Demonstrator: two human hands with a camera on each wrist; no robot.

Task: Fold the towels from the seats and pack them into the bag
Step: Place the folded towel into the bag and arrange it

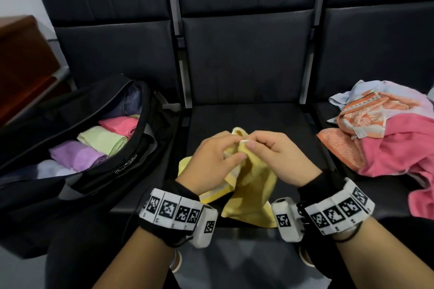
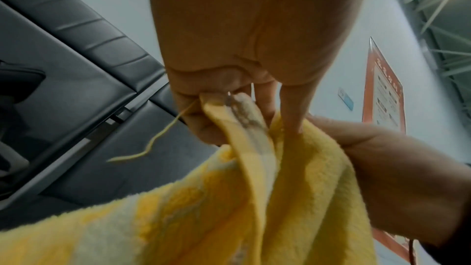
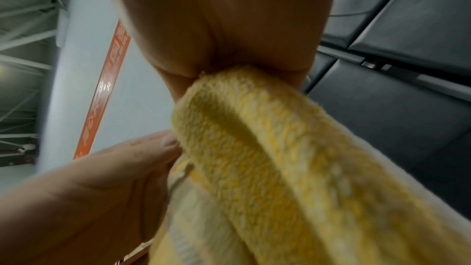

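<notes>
A yellow towel (image 1: 251,195) with pale stripes hangs bunched above the middle seat (image 1: 246,119). My left hand (image 1: 211,159) and right hand (image 1: 274,155) meet at its top, each pinching an edge near a corner. In the left wrist view my left hand's fingers (image 2: 203,120) clamp the towel (image 2: 254,198) hem, a loose yellow thread (image 2: 153,142) dangling. In the right wrist view the towel (image 3: 267,158) runs up into my right hand (image 3: 221,47). An open black bag (image 1: 112,171) on the left seat holds folded pink (image 1: 117,125), green (image 1: 103,139) and purple (image 1: 75,155) towels.
A heap of unfolded towels lies on the right seat: a pink one (image 1: 404,152), an orange patterned one (image 1: 366,112) and a pale blue one (image 1: 357,94). Dark seat backs (image 1: 246,54) rise behind. A brown wooden piece (image 1: 21,58) stands far left.
</notes>
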